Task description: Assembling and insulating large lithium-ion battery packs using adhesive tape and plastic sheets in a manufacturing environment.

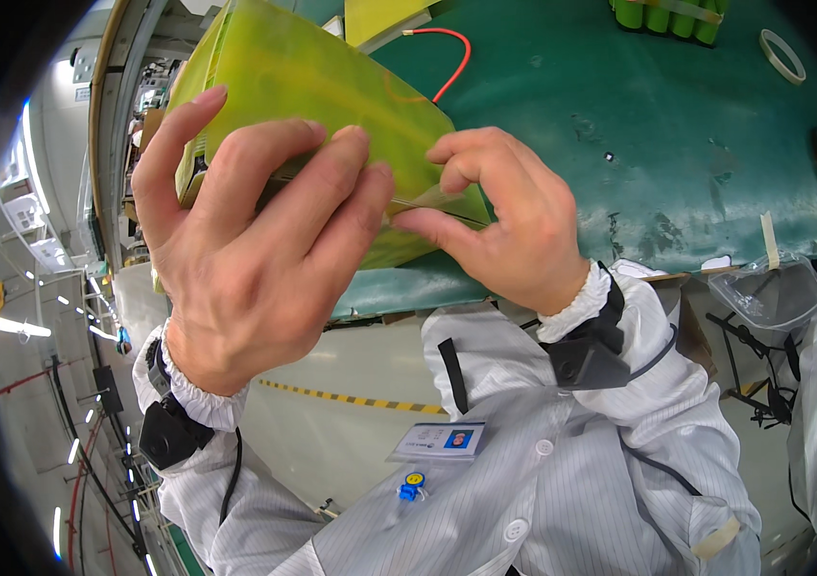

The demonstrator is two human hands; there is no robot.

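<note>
Just ahead, a glossy yellow-green film-covered block (pixel 331 77) lies at the near edge of a scuffed green table (pixel 543 91), long side slanting from far left to near right. The left hand (pixel 245 264) fans its fingers across it, grip unclear; the right hand (pixel 519 206) frames a filmy corner, thumb and curled fingers narrowly apart. A smooth red cable (pixel 468 58) arcs beyond.

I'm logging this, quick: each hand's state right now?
Left hand: fingers spread and bent across the yellow-green pack; thumb hidden, grip cannot be told.
Right hand: partly curled at the pack's edge, thumb and fingers apart; pinch cannot be told.
</note>
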